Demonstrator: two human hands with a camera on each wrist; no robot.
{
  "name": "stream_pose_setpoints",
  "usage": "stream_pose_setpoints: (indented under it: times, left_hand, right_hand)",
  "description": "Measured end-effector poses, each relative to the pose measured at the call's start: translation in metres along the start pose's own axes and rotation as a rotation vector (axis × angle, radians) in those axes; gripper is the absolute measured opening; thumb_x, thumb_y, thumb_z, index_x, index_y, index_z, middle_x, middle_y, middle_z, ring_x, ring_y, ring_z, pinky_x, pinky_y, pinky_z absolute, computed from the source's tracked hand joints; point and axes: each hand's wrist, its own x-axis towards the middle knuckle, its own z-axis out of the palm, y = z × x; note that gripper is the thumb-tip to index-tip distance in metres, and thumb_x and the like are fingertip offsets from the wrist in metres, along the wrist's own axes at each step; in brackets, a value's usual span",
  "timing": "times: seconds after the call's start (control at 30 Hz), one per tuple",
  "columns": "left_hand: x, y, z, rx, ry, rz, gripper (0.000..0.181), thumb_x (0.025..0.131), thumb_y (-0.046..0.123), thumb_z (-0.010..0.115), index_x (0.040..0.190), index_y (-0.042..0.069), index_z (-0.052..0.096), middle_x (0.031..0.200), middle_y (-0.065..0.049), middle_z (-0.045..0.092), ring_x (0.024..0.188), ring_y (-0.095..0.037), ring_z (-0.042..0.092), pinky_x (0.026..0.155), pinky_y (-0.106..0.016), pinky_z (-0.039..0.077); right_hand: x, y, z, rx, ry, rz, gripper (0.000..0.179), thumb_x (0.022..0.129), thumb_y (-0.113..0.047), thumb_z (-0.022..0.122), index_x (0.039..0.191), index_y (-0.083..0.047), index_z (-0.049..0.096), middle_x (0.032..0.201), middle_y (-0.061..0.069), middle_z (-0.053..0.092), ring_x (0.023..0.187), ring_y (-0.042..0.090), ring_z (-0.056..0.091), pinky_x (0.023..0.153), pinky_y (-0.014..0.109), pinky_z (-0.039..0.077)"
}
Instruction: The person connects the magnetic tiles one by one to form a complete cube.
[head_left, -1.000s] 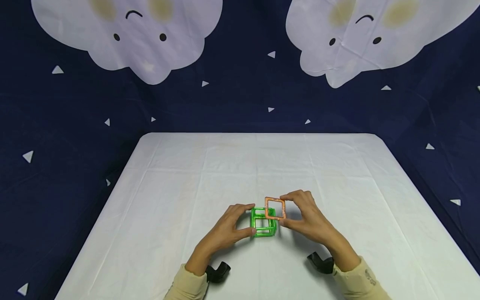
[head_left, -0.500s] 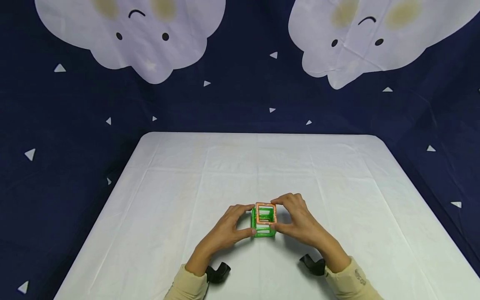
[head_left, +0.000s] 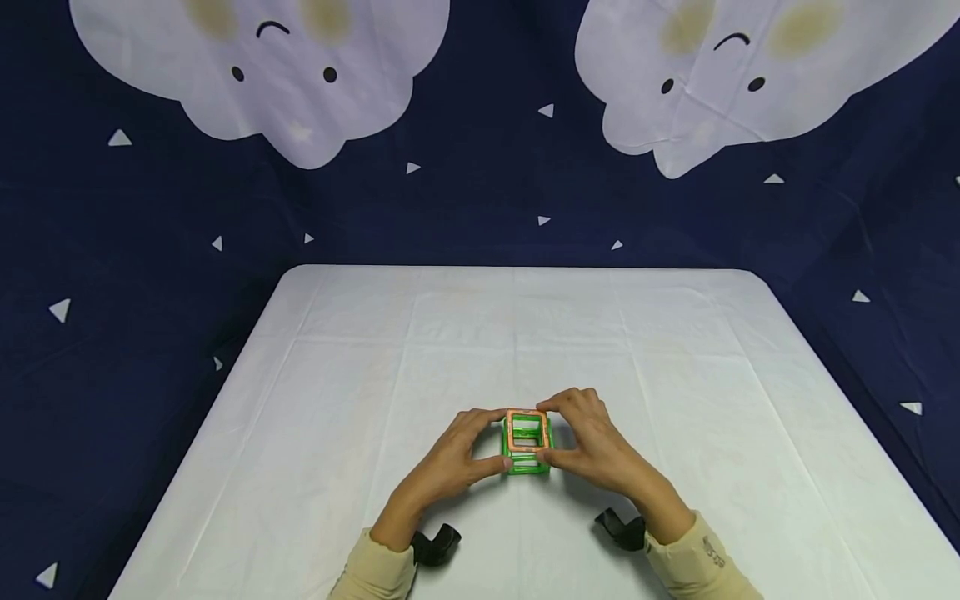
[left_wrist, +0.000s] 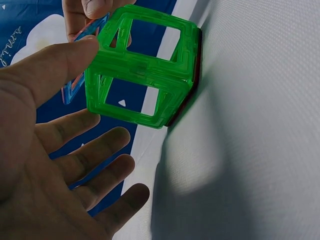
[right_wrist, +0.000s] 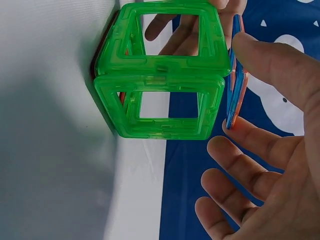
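Note:
A green open-framed cube of magnetic tiles (head_left: 528, 468) stands on the white table, with a dark red tile (right_wrist: 102, 47) at its base. My left hand (head_left: 452, 458) holds the cube's left side between thumb and index finger. Its other fingers spread loosely in the left wrist view. Between the thumb and index finger of my right hand (head_left: 592, 442) is a square magnetic tile frame (head_left: 510, 432), orange on one face and blue on the other. The tile lies over the cube's top, slightly tilted in the right wrist view; whether it touches all along cannot be told.
The white tabletop (head_left: 480, 333) extends around the hands. Black wrist mounts (head_left: 437, 546) sit close to both forearms. Behind the table's far edge hangs a dark blue cloth (head_left: 480, 200) with white clouds and triangles.
My right hand has moved left with the orange tile, bringing it from the cube's upper right to over its top. My left hand has kept its hold on the cube.

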Motion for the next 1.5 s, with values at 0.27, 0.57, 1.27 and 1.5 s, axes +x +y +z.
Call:
stream_pose_setpoints:
  times: [0.27,0.57,1.27,1.5]
  left_hand:
    - [0.0008,0.0011,-0.0001,-0.004,0.001,0.005,0.063,0.081,0.035,0.073,0.137,0.019,0.047,0.133,0.001,0.052,0.13,-0.02,0.04,0.105,-0.05,0.036]
    - [0.0011,0.0012,-0.0003,-0.002,-0.002,0.002,0.063,0.082,0.036,0.072,0.137,0.019,0.048,0.133,0.002,0.052,0.13,-0.019,0.04,0.105,-0.049,0.036]
    - [0.0019,0.0033,0.0004,-0.004,-0.004,-0.004,0.061,0.082,0.033,0.073,0.135,0.018,0.048,0.133,-0.001,0.052,0.13,-0.021,0.04,0.105,-0.051,0.036]
    - [0.0015,0.0021,0.0005,0.0,-0.007,-0.002,0.061,0.082,0.038,0.072,0.136,0.021,0.048,0.134,0.0,0.052,0.13,-0.021,0.04,0.105,-0.05,0.036]
  right_hand:
    - [-0.0006,0.0017,0.0025,-0.03,0.002,-0.017,0.057,0.067,-0.028,0.084,0.116,-0.012,0.059,0.112,-0.002,0.054,0.101,0.013,0.038,0.085,0.035,0.035]
    - [-0.0011,0.0017,0.003,-0.042,0.0,-0.012,0.056,0.067,-0.029,0.084,0.114,-0.017,0.058,0.112,-0.006,0.054,0.1,0.012,0.038,0.085,0.034,0.034]
    - [-0.0041,0.005,0.0035,-0.026,-0.021,0.027,0.058,0.069,-0.031,0.083,0.118,-0.017,0.057,0.109,-0.005,0.054,0.096,0.011,0.036,0.083,0.033,0.034]
    - [-0.0054,0.0064,0.0042,-0.031,-0.015,0.021,0.06,0.07,-0.036,0.081,0.121,-0.016,0.056,0.111,-0.005,0.054,0.096,0.01,0.036,0.082,0.032,0.035]
